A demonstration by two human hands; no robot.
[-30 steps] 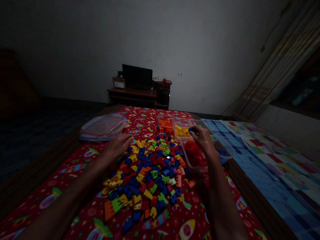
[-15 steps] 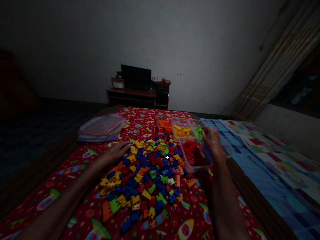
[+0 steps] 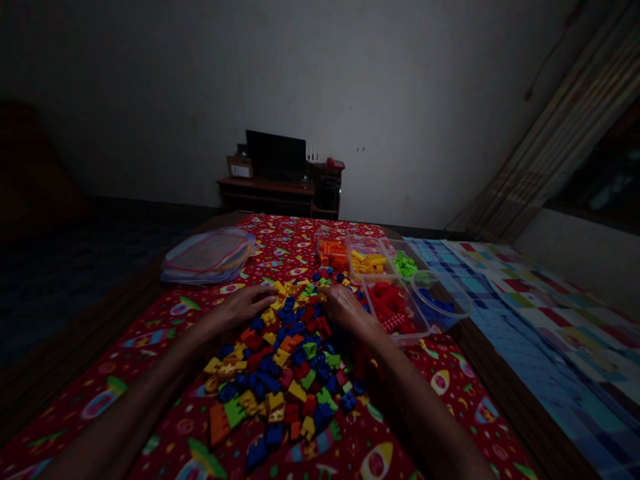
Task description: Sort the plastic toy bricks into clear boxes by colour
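Observation:
A spread pile of toy building bricks (image 3: pixel 280 360) in yellow, blue, red, green and orange lies on a red patterned cloth (image 3: pixel 270 247). My left hand (image 3: pixel 245 305) rests at the pile's left side, fingers stretched towards the yellow bricks, holding nothing that I can see. Over the far right part of the pile, my right hand (image 3: pixel 345 310) reaches down with bent, closed fingers. Its fingertips are among yellow and green bricks; what they pinch, if anything, is hidden. To its right, clear plastic boxes hold sorted bricks: orange (image 3: pixel 333 253), yellow (image 3: pixel 369 262), green (image 3: pixel 405 265), red (image 3: pixel 390 307) and blue (image 3: pixel 434 307).
Stacked clear lids (image 3: pixel 207 257) lie left of the pile. A blue checked cloth (image 3: pixel 505 340) spreads along the right side. Beyond the far end stands a low desk (image 3: pixel 265 187) with a black monitor (image 3: pixel 276 155), against a pale wall.
My right hand has moved left from the green-brick box to the pile, uncovering the green and blue boxes. My left hand has hardly moved; the view has shifted slightly.

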